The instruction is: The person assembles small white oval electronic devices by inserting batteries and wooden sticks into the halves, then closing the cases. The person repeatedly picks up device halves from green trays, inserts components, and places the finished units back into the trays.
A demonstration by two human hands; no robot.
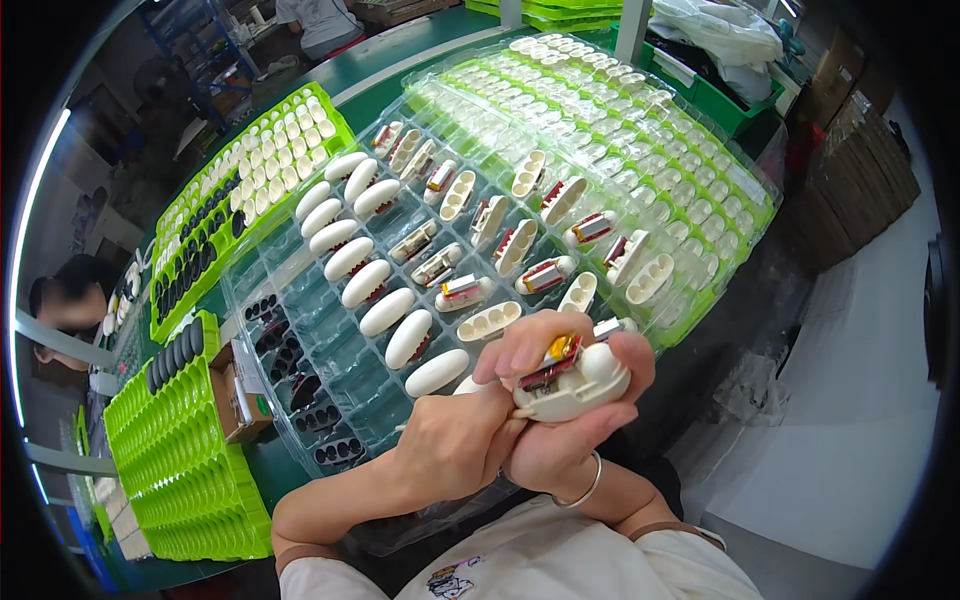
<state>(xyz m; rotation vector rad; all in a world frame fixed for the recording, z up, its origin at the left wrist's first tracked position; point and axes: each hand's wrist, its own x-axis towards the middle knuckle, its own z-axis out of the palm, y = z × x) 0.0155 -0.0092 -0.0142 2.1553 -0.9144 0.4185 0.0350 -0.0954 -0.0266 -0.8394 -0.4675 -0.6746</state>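
My right hand (560, 450) is wrapped round a white oval plastic casing (575, 402), its inside turned up. A red circuit board (550, 372) with a yellow-orange part sits in it, beside rounded white humps. At the casing's left end, my left hand (450, 440) is closed in a pinch. A slim pale tip (520, 412) shows between its fingers and the casing; most of what it grips is hidden. Just beyond my hands lies a clear compartment tray (370, 400) bearing smooth white oval shells (437, 372) and open casings (489, 321), several with red boards and silver parts.
Black pieces (288, 355) fill the tray's left side. Bright green trays (185, 470) stand at left, one with white and black parts. A green tray of clear pieces (690, 180) lies far right. Stacked cardboard (850, 185) stands beyond it. Other people (320, 25) are in the background.
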